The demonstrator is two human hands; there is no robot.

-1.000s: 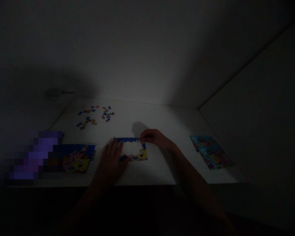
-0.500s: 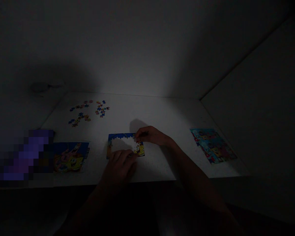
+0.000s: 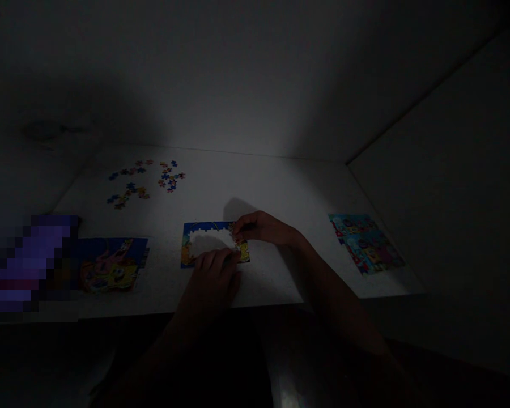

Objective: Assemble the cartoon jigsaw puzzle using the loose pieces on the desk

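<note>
In the middle of the white table lies a jigsaw puzzle (image 3: 185,243) whose border is joined up, with yellow pieces at its right side and a bare white centre. My left hand (image 3: 213,271) rests over its lower edge, the fingers stretched out and apart. From the right, my right hand (image 3: 261,228) reaches to the puzzle's right side, thumb and forefinger pinched on a small puzzle piece (image 3: 238,237). That piece is mostly hidden by the fingertips, and the light is dim.
Loose puzzle pieces (image 3: 130,190) lie in groups at the back left. A cartoon picture sheet (image 3: 114,269) lies left, beside a blurred purple object (image 3: 36,249). A teal picture sheet (image 3: 365,243) lies right. Walls bound the table's back and right; its front edge is near my forearms.
The view has shifted a little, so the table sits slightly higher and farther left. My left fingers have moved slightly toward the puzzle's right side; the right hand keeps its pinch there.
</note>
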